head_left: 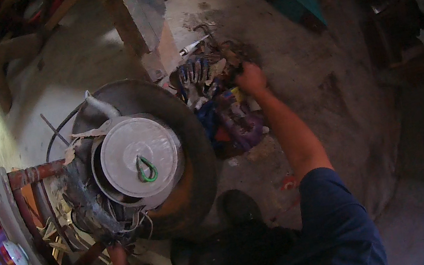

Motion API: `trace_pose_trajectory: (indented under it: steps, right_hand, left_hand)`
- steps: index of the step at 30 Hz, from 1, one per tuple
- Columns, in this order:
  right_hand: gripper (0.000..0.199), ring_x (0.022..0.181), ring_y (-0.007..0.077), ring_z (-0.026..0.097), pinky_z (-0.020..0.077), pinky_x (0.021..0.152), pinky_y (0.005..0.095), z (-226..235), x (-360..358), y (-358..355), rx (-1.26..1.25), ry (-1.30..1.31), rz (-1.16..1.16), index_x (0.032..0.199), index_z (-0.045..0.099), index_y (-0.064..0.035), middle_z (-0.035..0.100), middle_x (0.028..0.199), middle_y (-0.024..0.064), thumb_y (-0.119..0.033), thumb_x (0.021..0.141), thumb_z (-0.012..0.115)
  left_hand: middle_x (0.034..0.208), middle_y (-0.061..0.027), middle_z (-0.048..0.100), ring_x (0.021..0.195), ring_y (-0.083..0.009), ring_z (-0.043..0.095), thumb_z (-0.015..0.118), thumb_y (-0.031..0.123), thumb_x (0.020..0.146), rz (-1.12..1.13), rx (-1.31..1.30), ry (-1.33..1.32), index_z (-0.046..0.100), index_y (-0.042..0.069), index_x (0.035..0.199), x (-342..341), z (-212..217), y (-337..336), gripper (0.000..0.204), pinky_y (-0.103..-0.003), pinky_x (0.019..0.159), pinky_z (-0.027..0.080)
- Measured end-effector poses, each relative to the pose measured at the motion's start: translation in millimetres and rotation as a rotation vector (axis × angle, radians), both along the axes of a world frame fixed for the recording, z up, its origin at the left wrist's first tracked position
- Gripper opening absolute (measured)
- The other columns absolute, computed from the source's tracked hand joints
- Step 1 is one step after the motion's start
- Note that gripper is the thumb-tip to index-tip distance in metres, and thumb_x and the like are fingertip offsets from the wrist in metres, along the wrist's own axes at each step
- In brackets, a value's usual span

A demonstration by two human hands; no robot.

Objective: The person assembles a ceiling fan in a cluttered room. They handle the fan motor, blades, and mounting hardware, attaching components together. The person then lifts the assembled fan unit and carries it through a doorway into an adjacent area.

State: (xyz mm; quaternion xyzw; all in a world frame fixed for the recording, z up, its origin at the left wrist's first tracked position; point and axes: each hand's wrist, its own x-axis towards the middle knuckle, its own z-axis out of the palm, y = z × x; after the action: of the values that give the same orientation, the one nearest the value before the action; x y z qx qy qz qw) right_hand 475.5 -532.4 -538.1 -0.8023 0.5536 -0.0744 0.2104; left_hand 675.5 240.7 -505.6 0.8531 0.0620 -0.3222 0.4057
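My right hand (251, 77) reaches down to a heap of brown, dry-looking scraps (235, 54) on the floor. It looks closed, but what the fingers hold is hidden. Beside it lie a dark-and-pale work glove (194, 80) and a crumpled purple plastic bag (244, 127). At the lower left, my left hand (116, 249) is low beside the dark stand or bundle under the kettle, its fingers lost in shadow. Between my arms, a grey metal kettle (165, 134) with a spout sits over a wide round dark basin (201, 151). A green loop (147, 170) tops its lid (121, 152).
A wooden post (130, 20) rises behind the kettle, with a white-tipped tube (193, 46) near its foot. Wooden chair parts (26, 217) and split sticks crowd the left. A teal sheet-like object (296, 0) lies at the far right.
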Motion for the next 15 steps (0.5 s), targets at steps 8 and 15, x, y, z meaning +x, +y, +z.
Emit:
trace_pose_trajectory:
  steps: [8,15]
  right_hand:
    - [0.064,0.104,0.0308,0.066,0.0526,0.088,0.0450,-2,14,14,-0.008,0.292,-0.034,0.127,0.050,0.0051,0.066,0.112,0.0180,-0.028,0.075,0.066]
    - [0.052,0.097,0.0335,0.066,0.0525,0.082,0.0444,17,-2,25,0.256,0.183,0.044,0.122,0.058,-0.0030,0.068,0.103,0.0196,-0.022,0.074,0.065]
  left_hand:
    - [0.105,-0.0144,0.062,0.074,-0.0302,0.068,0.054,0.027,0.095,0.239,-0.001,0.207,0.038,0.009,0.135,0,46,-62,0.047,-0.041,0.055,0.055]
    - [0.107,-0.0142,0.063,0.073,-0.0312,0.068,0.056,0.028,0.094,0.237,0.029,0.132,0.048,0.005,0.129,-17,78,-104,0.042,-0.042,0.055,0.055]
